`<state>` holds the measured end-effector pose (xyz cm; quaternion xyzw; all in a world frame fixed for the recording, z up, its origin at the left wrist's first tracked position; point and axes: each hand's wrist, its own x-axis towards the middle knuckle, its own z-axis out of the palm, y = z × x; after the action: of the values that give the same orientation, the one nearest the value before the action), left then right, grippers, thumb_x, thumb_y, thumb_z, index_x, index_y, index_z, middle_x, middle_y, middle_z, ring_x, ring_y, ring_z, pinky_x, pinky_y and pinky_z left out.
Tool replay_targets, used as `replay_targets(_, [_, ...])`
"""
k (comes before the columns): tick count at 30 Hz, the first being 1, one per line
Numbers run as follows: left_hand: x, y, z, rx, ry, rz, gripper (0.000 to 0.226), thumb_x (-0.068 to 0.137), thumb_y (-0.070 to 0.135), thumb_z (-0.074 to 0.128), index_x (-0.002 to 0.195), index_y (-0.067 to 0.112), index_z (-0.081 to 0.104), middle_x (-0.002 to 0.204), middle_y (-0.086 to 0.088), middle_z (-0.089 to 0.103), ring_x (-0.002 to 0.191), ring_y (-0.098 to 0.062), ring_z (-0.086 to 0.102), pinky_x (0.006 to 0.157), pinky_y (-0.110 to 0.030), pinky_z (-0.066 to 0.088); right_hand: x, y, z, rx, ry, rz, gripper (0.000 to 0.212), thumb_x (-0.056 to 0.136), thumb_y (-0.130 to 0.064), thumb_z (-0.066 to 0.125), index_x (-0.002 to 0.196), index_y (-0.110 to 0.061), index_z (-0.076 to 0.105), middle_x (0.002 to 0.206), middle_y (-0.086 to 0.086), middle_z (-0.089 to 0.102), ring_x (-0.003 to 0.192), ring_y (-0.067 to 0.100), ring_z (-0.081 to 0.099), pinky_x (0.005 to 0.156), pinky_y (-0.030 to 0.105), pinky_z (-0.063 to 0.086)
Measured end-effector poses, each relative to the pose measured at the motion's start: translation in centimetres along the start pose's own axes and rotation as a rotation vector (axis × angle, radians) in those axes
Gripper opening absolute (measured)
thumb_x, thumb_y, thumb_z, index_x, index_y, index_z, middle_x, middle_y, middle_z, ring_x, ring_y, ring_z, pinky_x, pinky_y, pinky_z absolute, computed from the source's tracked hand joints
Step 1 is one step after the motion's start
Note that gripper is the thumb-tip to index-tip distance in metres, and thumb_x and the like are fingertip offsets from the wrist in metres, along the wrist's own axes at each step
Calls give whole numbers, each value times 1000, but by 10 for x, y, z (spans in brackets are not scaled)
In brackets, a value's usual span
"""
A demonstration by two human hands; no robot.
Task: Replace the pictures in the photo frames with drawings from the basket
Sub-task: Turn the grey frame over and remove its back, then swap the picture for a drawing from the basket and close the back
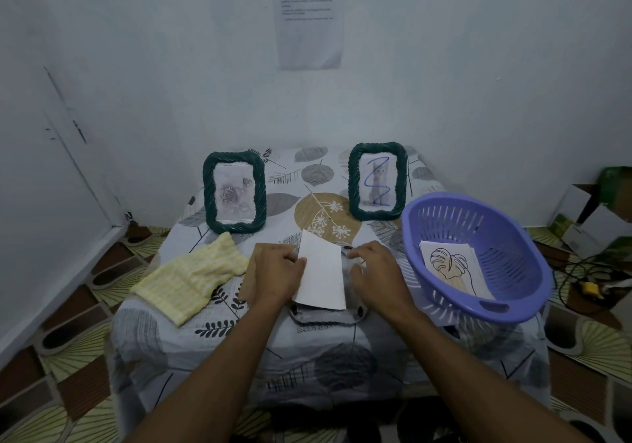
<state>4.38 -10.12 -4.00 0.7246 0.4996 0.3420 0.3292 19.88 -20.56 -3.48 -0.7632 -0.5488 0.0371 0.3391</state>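
Pinching the white paper sheet (321, 273) by its left edge, the left hand (278, 271) seems to be freeing it — the right hand (376, 271), fingers curled, grips the face-down grey photo frame (325, 317) beneath, likely steadying it.

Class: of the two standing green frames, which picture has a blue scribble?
The right frame, beside the purple basket: its cat picture bears a blue zigzag; the left frame shows unmarked roses.

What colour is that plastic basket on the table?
The basket is lavender-blue, with slotted walls; the head view shows it best.
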Motion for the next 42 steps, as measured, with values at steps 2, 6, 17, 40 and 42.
replay_targets(2, [-5, 12, -7, -65, -12, -8, 13, 86, 17, 65, 79, 8, 72, 76, -2, 70, 73, -16, 63, 65, -28, 50, -4, -9, -18, -30, 24, -72, 26, 90, -16, 53, 112, -16, 67, 112, 2, 61, 106, 19, 53, 89, 28, 43])
replay_targets(6, [-14, 30, -6, -142, -119, 47, 9, 93, 17, 58, 91, 11, 64, 85, -1, 70, 72, -14, 60, 58, -20, 43, -21, -9, -70, -177, 109, -145, 26, 89, -22, 57, 113, -18, 66, 113, 0, 63, 106, 19, 54, 87, 37, 48])
replay_targets(17, [-39, 65, 49, -358, -289, -87, 10, 90, 6, 55, 95, 14, 53, 93, -13, 68, 82, -29, 66, 72, -40, 55, -57, 47, -121, -313, -64, 42, 25, 91, -41, 55, 83, -20, 64, 71, -5, 60, 65, 13, 53, 59, 31, 46])
replay_targets(40, [-45, 78, 106, -532, -419, -426, 39, 85, -3, 40, 121, 1, 56, 92, -19, 54, 65, -20, 45, 60, -29, 44, -52, 40, -112, -263, -83, 42, 29, 93, -44, 54, 99, -18, 67, 89, 2, 69, 79, 19, 61, 72, 40, 55])
replay_targets(42, [-49, 83, 103, -604, -415, -457, 36, 88, -6, 36, 117, 1, 55, 75, -9, 48, 59, -16, 39, 54, -28, 38, -52, 40, -112, -260, -83, 47, 30, 92, -44, 54, 100, -18, 67, 89, 2, 69, 79, 19, 61, 73, 41, 55])
